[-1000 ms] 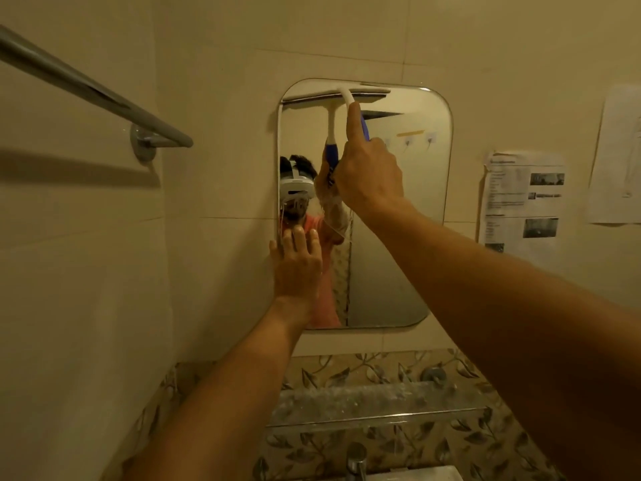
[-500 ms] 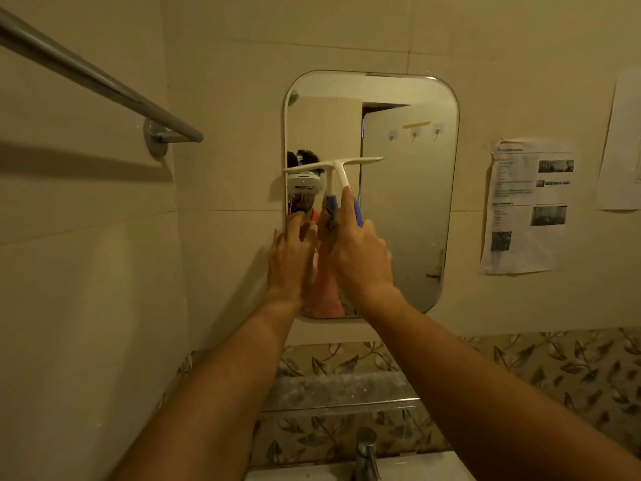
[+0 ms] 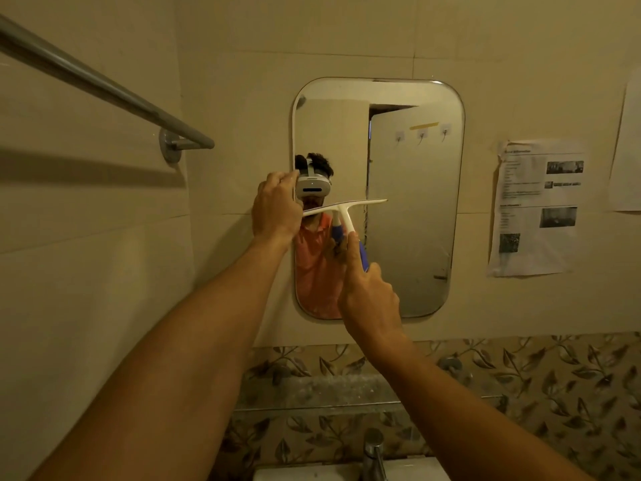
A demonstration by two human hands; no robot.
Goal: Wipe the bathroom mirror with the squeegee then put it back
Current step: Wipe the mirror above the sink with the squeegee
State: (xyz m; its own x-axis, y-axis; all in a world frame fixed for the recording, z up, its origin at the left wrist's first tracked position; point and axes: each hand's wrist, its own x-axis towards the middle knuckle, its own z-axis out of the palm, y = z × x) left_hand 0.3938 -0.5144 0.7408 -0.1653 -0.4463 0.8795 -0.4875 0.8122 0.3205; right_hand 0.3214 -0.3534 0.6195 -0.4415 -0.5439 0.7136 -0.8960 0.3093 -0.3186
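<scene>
Head view, right hand (image 3: 367,296) gripping white, blue-handled squeegee (image 3: 347,211), left hand (image 3: 275,206) curled on mirror (image 3: 416,220) edge

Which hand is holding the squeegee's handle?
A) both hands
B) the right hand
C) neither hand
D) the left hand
B: the right hand grips the handle of the squeegee, while the left hand rests at the edge of the mirror.

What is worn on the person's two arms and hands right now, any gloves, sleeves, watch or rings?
Nothing shows on either. The left hand and right hand are bare, with no gloves, and no rings can be made out. Both forearms are uncovered from wrist to the frame's lower edge, with no sleeve, watch or band in view. The rounded wall mirror reflects an orange short-sleeved shirt.
</scene>
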